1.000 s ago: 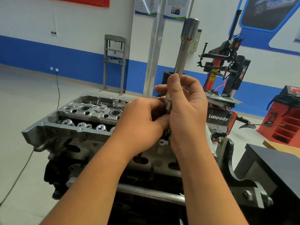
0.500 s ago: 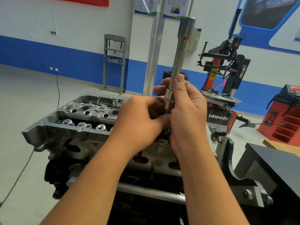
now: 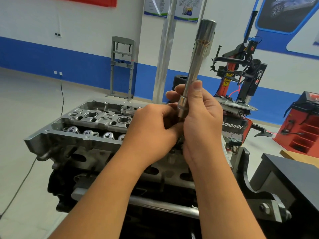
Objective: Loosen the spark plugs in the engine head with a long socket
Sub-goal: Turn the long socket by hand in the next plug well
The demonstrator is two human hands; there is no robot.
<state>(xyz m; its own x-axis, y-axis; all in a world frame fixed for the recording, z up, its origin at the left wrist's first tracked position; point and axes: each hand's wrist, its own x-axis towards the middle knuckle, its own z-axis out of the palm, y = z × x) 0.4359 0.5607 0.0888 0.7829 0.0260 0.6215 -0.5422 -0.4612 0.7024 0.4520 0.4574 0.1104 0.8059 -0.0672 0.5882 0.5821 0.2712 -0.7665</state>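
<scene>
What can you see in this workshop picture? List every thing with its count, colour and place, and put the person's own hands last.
Long socket: one, shiny steel, held upright above the engine head.
Engine head: one, grey metal, centre left on its stand, with open round bores on top.
Valve springs: a row, silver, along the near edge of the head; part hidden by the left hand.
Tyre changer: one, black and red, behind on the right.
Red cabinet: one, far right.
Grey press frame: one, against the blue and white wall.
Black table: one, lower right.
Left hand: fingers curled at the socket's lower end; what they hold is hidden.
Right hand: grips the socket's lower shaft.
</scene>
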